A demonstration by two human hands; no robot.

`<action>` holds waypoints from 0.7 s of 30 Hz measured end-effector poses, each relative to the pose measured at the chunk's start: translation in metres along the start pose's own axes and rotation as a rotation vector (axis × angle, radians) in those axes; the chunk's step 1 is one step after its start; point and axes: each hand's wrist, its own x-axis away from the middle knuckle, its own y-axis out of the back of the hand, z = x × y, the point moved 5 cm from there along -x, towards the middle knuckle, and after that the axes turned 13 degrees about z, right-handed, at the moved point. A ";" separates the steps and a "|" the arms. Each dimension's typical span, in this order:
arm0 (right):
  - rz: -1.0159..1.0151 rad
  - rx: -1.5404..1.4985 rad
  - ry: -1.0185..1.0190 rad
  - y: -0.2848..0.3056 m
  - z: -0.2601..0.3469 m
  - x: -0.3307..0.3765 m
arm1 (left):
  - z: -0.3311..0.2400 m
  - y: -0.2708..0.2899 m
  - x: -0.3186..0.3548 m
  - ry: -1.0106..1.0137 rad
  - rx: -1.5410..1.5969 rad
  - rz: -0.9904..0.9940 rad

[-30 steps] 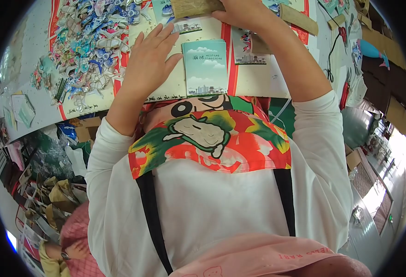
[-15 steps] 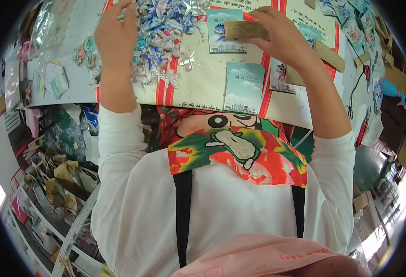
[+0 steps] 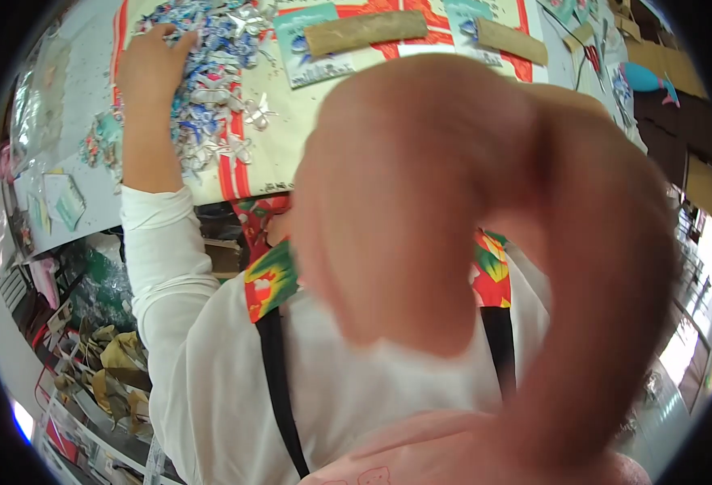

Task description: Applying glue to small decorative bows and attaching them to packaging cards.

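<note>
— Where is the left hand (image 3: 150,69)?

— Out at the far left of the paper-covered tabletop (image 3: 291,153), lying on the heap of small blue, white and silver scraps of cut wrapper (image 3: 210,77). The fingers are loosely curled into the heap's left edge; whether they have pinched any scrap I cannot tell.

— And the right hand (image 3: 404,202)?

— Raised close to the camera, a big blurred shape across the middle of the view. The fist looks bent down at the wrist, but how far open it is, or whether it has hold of anything, cannot be made out.

— What else lies on that tabletop?

— Toward the far edge, a brown cardboard tube (image 3: 365,31) rests across a pale blue printed card (image 3: 299,48). A second brown cardboard tube (image 3: 511,40) lies to its right, well apart from the heap. Red stripes run over the paper cover just beside the scraps.

— Below the near edge?

— The person's white long-sleeved top (image 3: 210,364), a bright red, green and yellow patterned cloth (image 3: 268,279), and dark straps (image 3: 279,388).
</note>
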 end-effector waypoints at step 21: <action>0.188 -0.164 0.094 -0.017 0.015 0.051 | -0.044 0.050 0.067 -0.440 0.199 -0.361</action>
